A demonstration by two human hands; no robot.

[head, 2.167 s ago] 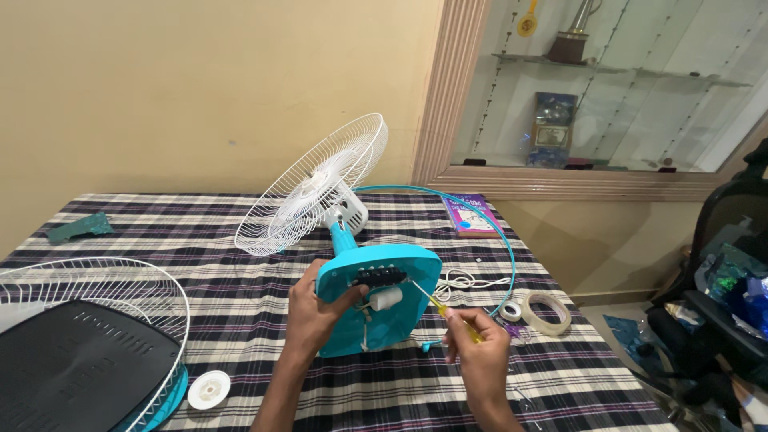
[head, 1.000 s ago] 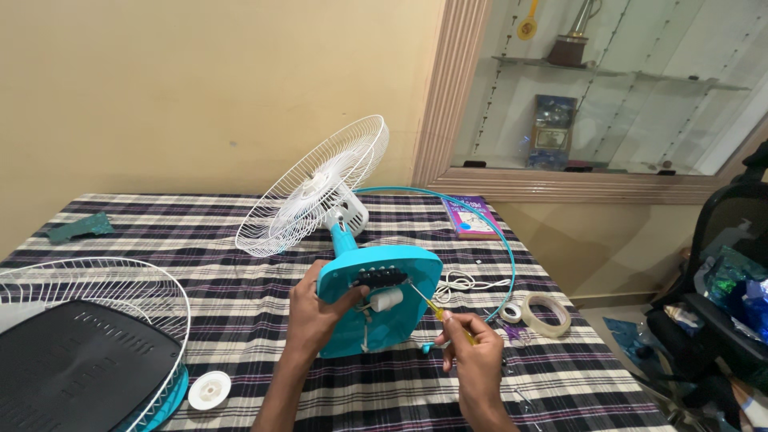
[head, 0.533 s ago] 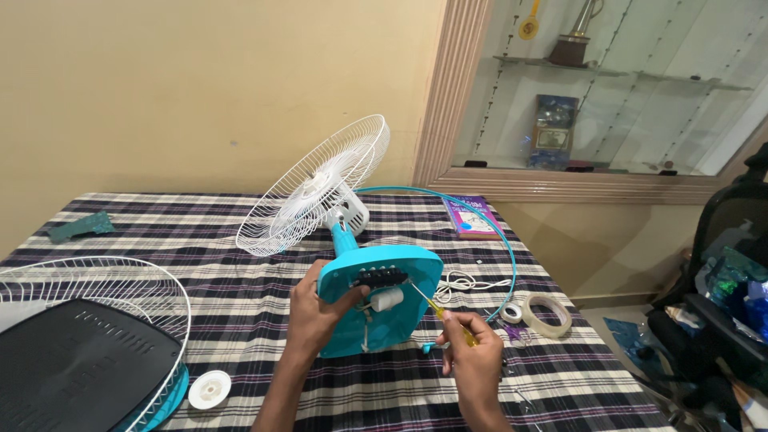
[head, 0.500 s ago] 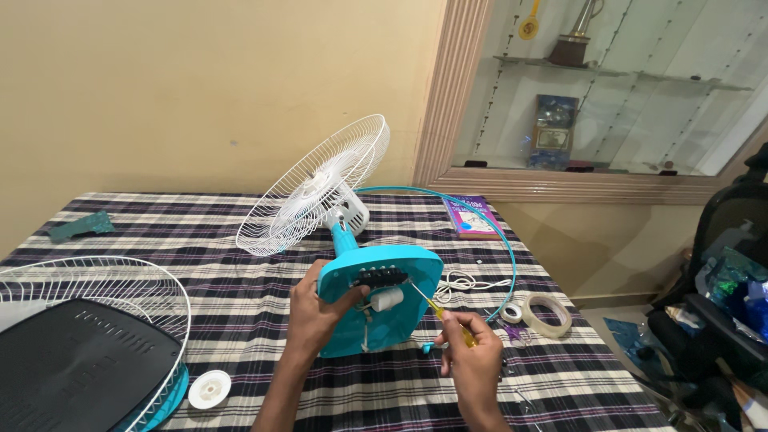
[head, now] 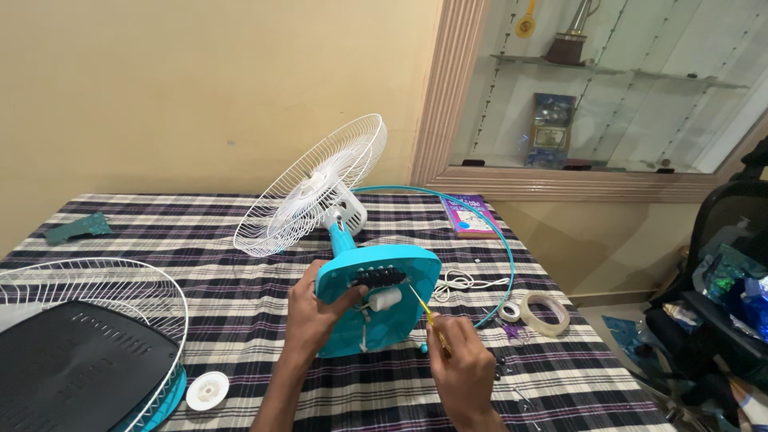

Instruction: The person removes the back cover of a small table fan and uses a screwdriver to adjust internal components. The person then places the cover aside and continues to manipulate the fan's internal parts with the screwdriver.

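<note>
A teal table fan lies tipped on the checked tablecloth, its round teal base (head: 392, 320) turned up toward me and its white wire grille (head: 312, 186) pointing away. My left hand (head: 314, 314) grips the left edge of the base. My right hand (head: 462, 366) holds a thin yellow-handled screwdriver (head: 426, 310), its tip at the dark switch block and white part inside the underside of the base.
A second white grille with a black panel (head: 76, 360) lies at the near left, a white cap (head: 207, 390) beside it. A tape roll (head: 546, 311), a white cord (head: 458, 282), a teal ring (head: 502, 240) and a book (head: 470, 214) lie on the right. A black chair (head: 724, 264) stands past the table.
My right hand drew back from the base and then returned, bringing the screwdriver tip up into the underside. The left hand and the fan stayed put.
</note>
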